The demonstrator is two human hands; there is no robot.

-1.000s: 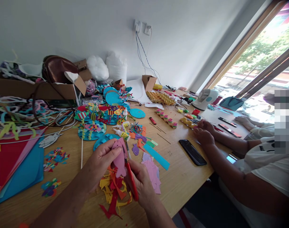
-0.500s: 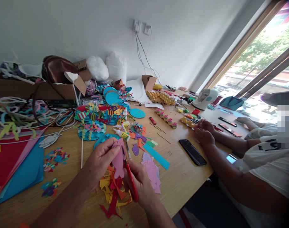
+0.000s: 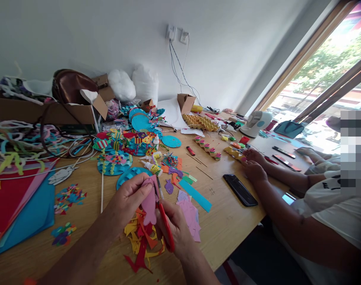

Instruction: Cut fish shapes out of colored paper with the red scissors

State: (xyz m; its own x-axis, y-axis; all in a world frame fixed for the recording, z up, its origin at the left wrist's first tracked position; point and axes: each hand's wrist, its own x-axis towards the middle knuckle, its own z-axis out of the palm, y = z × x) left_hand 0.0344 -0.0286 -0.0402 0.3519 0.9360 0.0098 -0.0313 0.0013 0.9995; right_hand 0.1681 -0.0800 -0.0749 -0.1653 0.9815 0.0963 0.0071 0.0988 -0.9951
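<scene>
Between the thumb and fingers of my left hand [image 3: 132, 194] is a pink fish-shaped foam or paper piece [image 3: 149, 206], its tail pointing down. My right hand [image 3: 175, 223] grips red-handled scissors [image 3: 166, 227], their blades at the right edge of the pink piece. Below my hands lie red, orange and yellow scraps [image 3: 141, 241] in a loose heap. To the right of my right hand is a stack of pink cut pieces [image 3: 190, 217]. A small purple fish [image 3: 169, 186] and a blue strip [image 3: 195, 195] rest just beyond.
Decorated blue discs [image 3: 115, 163] and glue bottles [image 3: 153, 168] lie ahead. Coloured sheets [image 3: 35, 209] and small confetti-like pieces [image 3: 69, 198] are at left. A black phone [image 3: 240, 190] lies at right, near another person's hands [image 3: 254, 166] holding a yellow piece.
The scissor blades have shifted slightly along the pink piece's edge, and the fish has moved a little downward and right. My left hand keeps its hold.
</scene>
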